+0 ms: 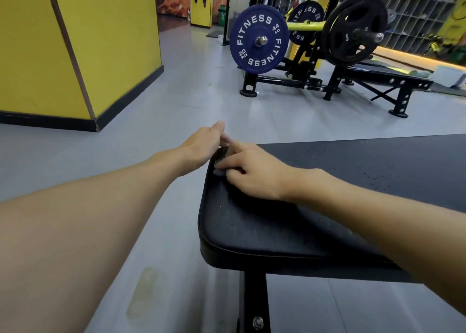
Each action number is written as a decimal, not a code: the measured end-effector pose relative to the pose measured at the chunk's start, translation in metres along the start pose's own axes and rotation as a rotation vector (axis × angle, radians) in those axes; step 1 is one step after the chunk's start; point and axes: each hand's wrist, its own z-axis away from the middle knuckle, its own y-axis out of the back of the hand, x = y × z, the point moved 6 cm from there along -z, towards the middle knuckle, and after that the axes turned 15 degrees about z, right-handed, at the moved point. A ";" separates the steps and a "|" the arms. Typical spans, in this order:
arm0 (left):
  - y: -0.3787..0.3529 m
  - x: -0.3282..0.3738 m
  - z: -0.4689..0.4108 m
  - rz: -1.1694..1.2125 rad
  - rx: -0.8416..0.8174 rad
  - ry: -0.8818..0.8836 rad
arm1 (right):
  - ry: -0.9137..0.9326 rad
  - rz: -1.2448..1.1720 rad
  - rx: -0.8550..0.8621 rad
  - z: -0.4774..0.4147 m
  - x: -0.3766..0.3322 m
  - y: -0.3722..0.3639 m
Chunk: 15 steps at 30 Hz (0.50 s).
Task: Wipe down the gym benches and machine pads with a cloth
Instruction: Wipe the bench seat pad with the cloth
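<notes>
1. At the upper left of the frame stands a yellow wall point(113, 42), well apart from your work; nothing there needs handling.
2. Your left hand point(199, 146), left of centre, reaches the far-left corner of the bench pad point(264, 226). The thumb and forefinger show, fairly straight. The other fingers are hidden behind the hand, so I cannot tell whether it grips the edge or only touches it.
3. The cloth point(217, 172) lies at centre, on the pad's left end, and only a small pale scrap peeps out from under your fingers. Judge it light, soft and limp: it will bunch up unless you keep it spread under flat pressure.
4. Your right hand point(254, 171), just right of the cloth, lies palm down with fingers mostly stretched out, pressing the cloth onto the pad, not clenched round it.
5. The pad fills the lower right. It looks like smooth, cushioned upholstery with pale specks on it, probably a little slick, so press firmly. The frame beneath seems heavy and steady; brace on the rolled edge if you need purchase.
6. At the upper right, a blue weight plate point(259, 39) stands far off.
</notes>
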 end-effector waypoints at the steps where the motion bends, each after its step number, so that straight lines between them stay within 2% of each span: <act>1: -0.004 0.004 0.000 0.004 0.007 -0.019 | 0.050 -0.040 -0.034 0.023 -0.012 0.004; 4: -0.020 0.016 -0.004 0.017 -0.008 -0.063 | 0.211 -0.111 -0.116 0.084 -0.032 0.016; 7: -0.039 0.024 -0.009 -0.019 -0.044 -0.104 | 0.236 -0.105 -0.066 0.091 -0.010 0.017; 9: -0.049 0.028 -0.007 -0.069 -0.067 -0.125 | 0.185 -0.050 -0.002 0.071 0.022 0.016; 11: -0.057 0.032 -0.004 -0.126 -0.094 -0.130 | 0.056 0.011 0.050 0.047 0.065 0.015; 15: -0.065 0.041 0.005 -0.220 -0.124 -0.134 | -0.186 0.084 0.059 0.027 0.123 0.020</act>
